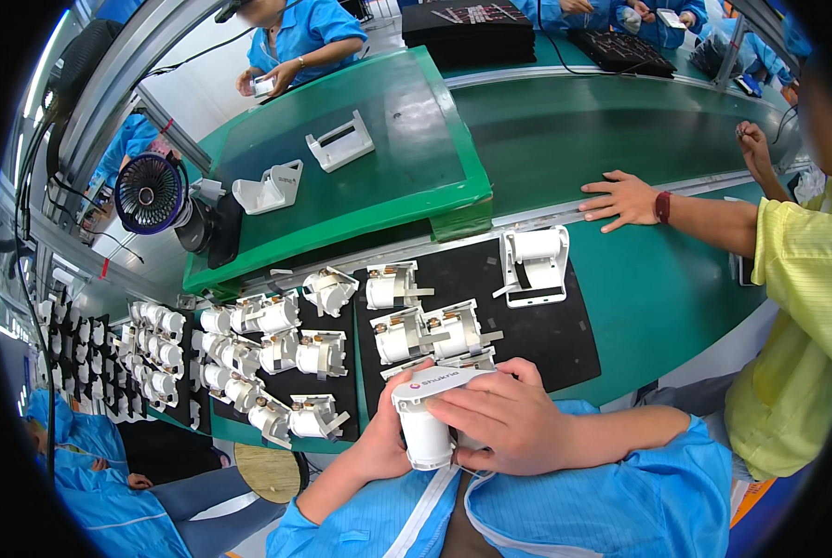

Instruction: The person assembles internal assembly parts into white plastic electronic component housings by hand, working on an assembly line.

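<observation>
Close to my body I hold a white plastic housing (425,433), with a round drum below and a flat printed plate on top. My left hand (384,435) wraps round its left side. From the right, my right hand (501,416) grips it, fingers lying across the plate and thumb near the drum's lower end. Just beyond my hands, several similar white assemblies (399,337) with metal strips sit on a black mat (565,346); the nearest is partly hidden by my fingers. A white frame with a roller (535,265) stands at the mat's far right.
More white assemblies (321,353) fill mats to the left. Two white brackets (341,141) lie on a raised green platform (397,177). A small black fan (152,193) stands left. A co-worker's hand (628,200) rests on the green bench at right; other people work beyond.
</observation>
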Demonstrator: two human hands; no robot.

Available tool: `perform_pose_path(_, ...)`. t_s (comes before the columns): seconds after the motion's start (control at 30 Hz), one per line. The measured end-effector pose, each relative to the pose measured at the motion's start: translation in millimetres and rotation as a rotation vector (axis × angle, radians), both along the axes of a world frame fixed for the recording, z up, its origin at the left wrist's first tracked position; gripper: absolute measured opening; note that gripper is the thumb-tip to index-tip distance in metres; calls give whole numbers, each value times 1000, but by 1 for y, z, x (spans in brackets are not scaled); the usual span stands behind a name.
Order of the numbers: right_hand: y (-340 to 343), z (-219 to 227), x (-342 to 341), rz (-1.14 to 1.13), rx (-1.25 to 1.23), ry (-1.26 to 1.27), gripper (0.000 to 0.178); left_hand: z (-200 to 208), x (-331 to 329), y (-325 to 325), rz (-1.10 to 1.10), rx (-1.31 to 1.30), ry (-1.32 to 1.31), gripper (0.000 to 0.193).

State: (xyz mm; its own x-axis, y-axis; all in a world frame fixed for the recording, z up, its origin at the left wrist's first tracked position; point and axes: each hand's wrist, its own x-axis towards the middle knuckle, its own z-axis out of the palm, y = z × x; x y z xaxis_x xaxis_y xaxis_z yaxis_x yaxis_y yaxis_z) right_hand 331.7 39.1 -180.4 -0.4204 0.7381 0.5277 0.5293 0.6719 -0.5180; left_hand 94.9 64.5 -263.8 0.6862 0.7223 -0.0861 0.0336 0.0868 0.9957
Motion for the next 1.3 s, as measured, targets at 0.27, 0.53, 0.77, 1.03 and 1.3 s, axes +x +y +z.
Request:
perform_pose_path(0.27,1,-1,-1,-18,7,11,71,-8,-8,2,-54,36,93,121)
perform_pose_path(0.53,1,-1,-3,-44,25,-67,70,56,20,11,-127,659,392,104)
perform_pose_path(0.77,7,9,1,-86,50,-131,65,66,25,11,39,144,47,110)
perform_pose_path(1.03,9,14,-2,-114,90,-147,49,64,20,23,-37,97,-8,117)
perform_pose_path(1.3,23,17,-9,-191,16,-66,55,50,30,14,290,-106,-374,102)
